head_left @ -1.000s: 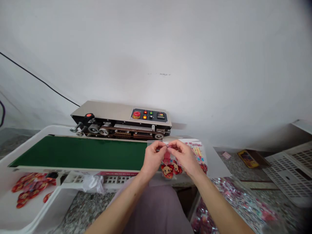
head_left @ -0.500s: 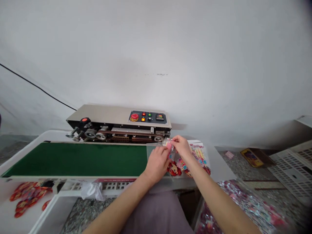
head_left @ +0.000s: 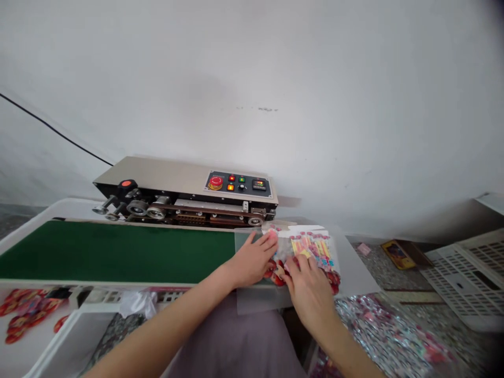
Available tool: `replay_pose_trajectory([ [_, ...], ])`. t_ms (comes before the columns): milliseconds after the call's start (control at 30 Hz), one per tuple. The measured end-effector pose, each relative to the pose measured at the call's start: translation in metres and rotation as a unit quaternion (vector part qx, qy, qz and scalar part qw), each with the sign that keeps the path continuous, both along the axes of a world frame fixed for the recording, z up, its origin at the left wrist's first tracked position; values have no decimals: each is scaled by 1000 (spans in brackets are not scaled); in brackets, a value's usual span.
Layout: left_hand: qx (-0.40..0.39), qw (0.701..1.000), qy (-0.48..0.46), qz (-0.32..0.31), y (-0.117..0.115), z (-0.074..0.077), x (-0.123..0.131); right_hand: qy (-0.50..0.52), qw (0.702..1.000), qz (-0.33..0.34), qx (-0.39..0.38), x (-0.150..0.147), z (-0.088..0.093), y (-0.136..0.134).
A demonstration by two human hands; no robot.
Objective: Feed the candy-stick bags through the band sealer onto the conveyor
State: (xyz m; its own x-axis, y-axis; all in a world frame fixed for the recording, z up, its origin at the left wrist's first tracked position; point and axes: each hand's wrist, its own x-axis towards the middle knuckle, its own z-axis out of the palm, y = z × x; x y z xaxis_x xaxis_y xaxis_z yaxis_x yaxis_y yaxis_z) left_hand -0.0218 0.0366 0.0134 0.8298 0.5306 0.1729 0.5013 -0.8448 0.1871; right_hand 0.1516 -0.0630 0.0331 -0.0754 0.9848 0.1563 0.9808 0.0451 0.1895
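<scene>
My left hand (head_left: pixel 254 260) lies palm down with fingers stretched over a clear plastic packet (head_left: pixel 281 248) at the right end of the green belt. Its fingertips rest on a pink patch near the packet's top edge, close to the sealing machine's inlet. Just right of it, my right hand (head_left: pixel 309 281) rests with fingers apart and slightly bent on printed packets (head_left: pixel 321 244). Those show red cartoon figures, colourful letters and yellow-pink sticks. Under both hands the packets are partly hidden. A clear plastic sheet (head_left: pixel 252 302) lies beneath them.
The band sealing machine (head_left: pixel 165 173), with a red stop button and lit panel, stands behind the green conveyor belt (head_left: pixel 118 252). Red cartoon packets (head_left: pixel 27 315) lie in a white bin at lower left. A large bag of shiny packets (head_left: pixel 394 336) and a white crate (head_left: pixel 464 278) are at right.
My right hand has let go of the packet's top edge and moved down onto the printed packets. My left hand has flattened out over the packet. The view has shifted slightly.
</scene>
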Motion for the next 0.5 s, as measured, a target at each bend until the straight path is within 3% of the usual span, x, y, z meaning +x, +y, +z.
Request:
replay_pose_trajectory([
  [67, 7, 1000, 11, 7, -4, -9, -4, -7, 1000, 30, 6, 0, -5, 1],
  [267, 46, 993, 20, 105, -23, -22, -13, 26, 994, 101, 40, -1, -16, -2],
  [400, 50, 987, 20, 154, -26, -21, -26, 100, 985, 137, 29, -8, -17, -1],
  [500, 45, 975, 25, 218, -25, -12, -40, 145, 979, 144, 5, -16, -12, 7],
])
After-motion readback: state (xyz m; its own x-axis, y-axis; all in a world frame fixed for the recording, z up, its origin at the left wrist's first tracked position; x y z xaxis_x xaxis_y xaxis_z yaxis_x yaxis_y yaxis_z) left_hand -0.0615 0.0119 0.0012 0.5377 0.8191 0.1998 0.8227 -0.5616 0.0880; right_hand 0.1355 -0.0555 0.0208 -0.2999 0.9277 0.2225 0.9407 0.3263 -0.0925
